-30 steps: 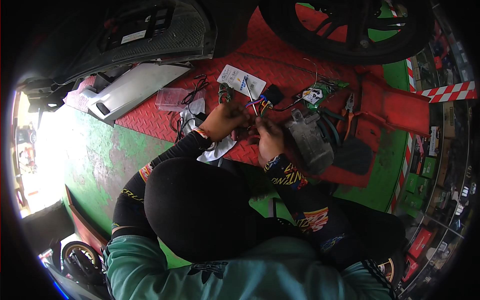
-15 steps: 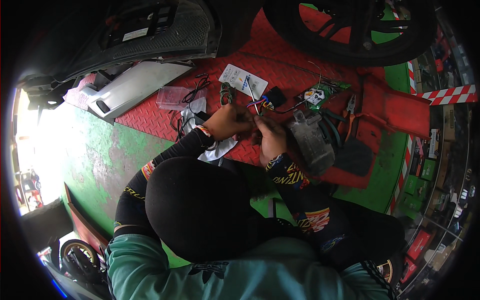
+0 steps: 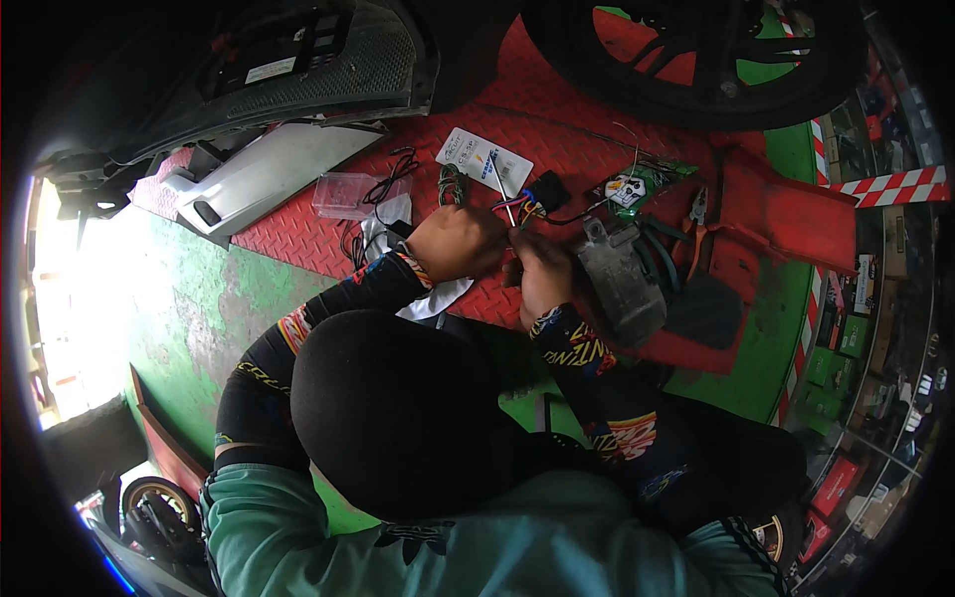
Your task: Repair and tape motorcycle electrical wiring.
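My left hand (image 3: 458, 242) is closed, its fingers curled out of sight toward my right hand. Close beside it, my right hand (image 3: 543, 271) pinches the lower end of a thin pale rod (image 3: 509, 207). Whatever lies between the two hands is too hidden to name. Just beyond them is a black plug-like part (image 3: 546, 191) with coloured wires (image 3: 525, 208). A twisted bundle of green wires (image 3: 452, 183) lies ahead of my left hand. Behind the rod rests a white printed card (image 3: 483, 158).
Left of my hands lie a clear plastic case (image 3: 340, 196) and a black cable (image 3: 390, 182). On the right are a grey translucent box (image 3: 624, 284), orange-handled pliers (image 3: 693, 239) and a small green packet (image 3: 633, 195). A motorcycle wheel (image 3: 729, 92) and a white panel (image 3: 267, 171) stand beyond.
My left hand has turned over slightly, its back now facing up more, and my left elbow has swung outward. My right hand stays nearly in place; the black part has shifted slightly.
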`<state>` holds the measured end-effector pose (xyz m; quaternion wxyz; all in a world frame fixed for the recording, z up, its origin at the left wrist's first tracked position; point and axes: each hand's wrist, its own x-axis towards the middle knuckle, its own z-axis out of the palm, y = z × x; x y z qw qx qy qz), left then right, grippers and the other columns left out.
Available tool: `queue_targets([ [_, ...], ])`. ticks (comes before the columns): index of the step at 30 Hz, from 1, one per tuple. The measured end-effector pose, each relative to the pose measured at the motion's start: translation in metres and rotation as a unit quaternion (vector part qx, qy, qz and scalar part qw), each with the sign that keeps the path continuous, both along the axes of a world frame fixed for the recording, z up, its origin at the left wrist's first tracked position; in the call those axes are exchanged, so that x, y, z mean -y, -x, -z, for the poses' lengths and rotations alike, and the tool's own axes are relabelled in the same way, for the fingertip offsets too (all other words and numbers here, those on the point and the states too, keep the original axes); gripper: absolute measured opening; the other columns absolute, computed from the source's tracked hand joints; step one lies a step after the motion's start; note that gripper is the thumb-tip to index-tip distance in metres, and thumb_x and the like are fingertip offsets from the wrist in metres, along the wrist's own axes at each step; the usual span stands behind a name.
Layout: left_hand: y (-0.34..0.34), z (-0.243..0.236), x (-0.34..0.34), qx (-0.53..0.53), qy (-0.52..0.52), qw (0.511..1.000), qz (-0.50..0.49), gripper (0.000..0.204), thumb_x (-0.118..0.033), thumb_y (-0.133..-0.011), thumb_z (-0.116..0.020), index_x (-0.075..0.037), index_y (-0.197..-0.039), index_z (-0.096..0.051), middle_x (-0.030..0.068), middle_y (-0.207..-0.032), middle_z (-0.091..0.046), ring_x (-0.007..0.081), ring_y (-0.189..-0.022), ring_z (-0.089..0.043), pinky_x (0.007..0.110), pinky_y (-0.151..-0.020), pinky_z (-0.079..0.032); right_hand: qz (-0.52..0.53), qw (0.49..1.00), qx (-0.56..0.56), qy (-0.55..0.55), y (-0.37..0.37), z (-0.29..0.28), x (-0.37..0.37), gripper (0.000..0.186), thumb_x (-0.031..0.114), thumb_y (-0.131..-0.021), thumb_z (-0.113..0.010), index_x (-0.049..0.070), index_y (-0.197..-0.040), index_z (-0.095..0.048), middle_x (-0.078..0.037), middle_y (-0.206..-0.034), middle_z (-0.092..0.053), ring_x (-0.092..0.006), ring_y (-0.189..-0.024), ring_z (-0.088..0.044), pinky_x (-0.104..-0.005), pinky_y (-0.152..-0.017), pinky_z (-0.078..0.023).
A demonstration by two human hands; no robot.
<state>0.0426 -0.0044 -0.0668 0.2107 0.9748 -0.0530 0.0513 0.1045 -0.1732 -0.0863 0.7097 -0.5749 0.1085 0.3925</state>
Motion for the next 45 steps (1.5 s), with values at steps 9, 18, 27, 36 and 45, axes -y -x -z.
queue_targets([
  [9,0.001,-0.013,-0.005,-0.091,0.166,0.980,-0.063,0.020,-0.026,-0.083,-0.074,-0.008,-0.090,-0.078,0.0085,-0.084,-0.076,0.0290,-0.074,-0.074,0.041,-0.071,-0.059,-0.037,0.999,-0.013,-0.021,-0.005,0.001,0.002,0.025,0.023,-0.099,-0.070,0.005,-0.115,-0.070,-0.002,-0.092,-0.069,-0.0114,-0.068,-0.062,-0.0262,-0.052,-0.051],
  [18,0.000,-0.010,-0.001,-0.086,0.176,0.977,-0.081,0.018,-0.024,-0.083,-0.071,-0.010,-0.089,-0.079,0.0087,-0.084,-0.076,0.0293,-0.076,-0.074,0.041,-0.071,-0.059,-0.044,0.999,-0.020,-0.010,-0.005,-0.004,0.002,0.029,0.026,-0.099,-0.071,0.004,-0.118,-0.069,-0.003,-0.097,-0.068,-0.0125,-0.067,-0.063,-0.0262,-0.051,-0.052],
  [27,0.002,-0.007,-0.001,-0.040,0.160,0.983,-0.085,0.018,-0.024,-0.086,-0.070,-0.009,-0.090,-0.079,0.0079,-0.083,-0.076,0.0297,-0.075,-0.074,0.041,-0.070,-0.059,-0.018,0.999,0.003,-0.040,-0.001,0.007,0.002,0.022,0.024,-0.101,-0.069,0.005,-0.113,-0.066,-0.004,-0.094,-0.068,-0.0131,-0.066,-0.063,-0.0270,-0.048,-0.054],
  [36,0.005,-0.009,-0.001,-0.092,0.295,0.945,-0.108,0.017,-0.017,-0.089,-0.068,-0.003,-0.094,-0.077,0.0091,-0.076,-0.074,0.0217,-0.061,-0.072,0.034,-0.063,-0.059,-0.047,0.994,-0.027,-0.093,0.005,0.006,0.006,0.018,0.020,-0.104,-0.063,0.006,-0.116,-0.064,-0.004,-0.098,-0.070,-0.0159,-0.072,-0.065,-0.0314,-0.057,-0.055],
  [45,0.013,-0.010,-0.009,-0.136,0.364,0.915,-0.106,0.022,-0.015,-0.096,-0.062,0.001,-0.105,-0.075,0.0117,-0.083,-0.075,0.0194,-0.064,-0.073,0.034,-0.065,-0.059,-0.037,0.992,-0.072,-0.092,0.000,0.008,0.004,0.021,0.022,-0.104,-0.063,0.005,-0.116,-0.065,-0.005,-0.094,-0.071,-0.0147,-0.071,-0.067,-0.0272,-0.054,-0.055],
])
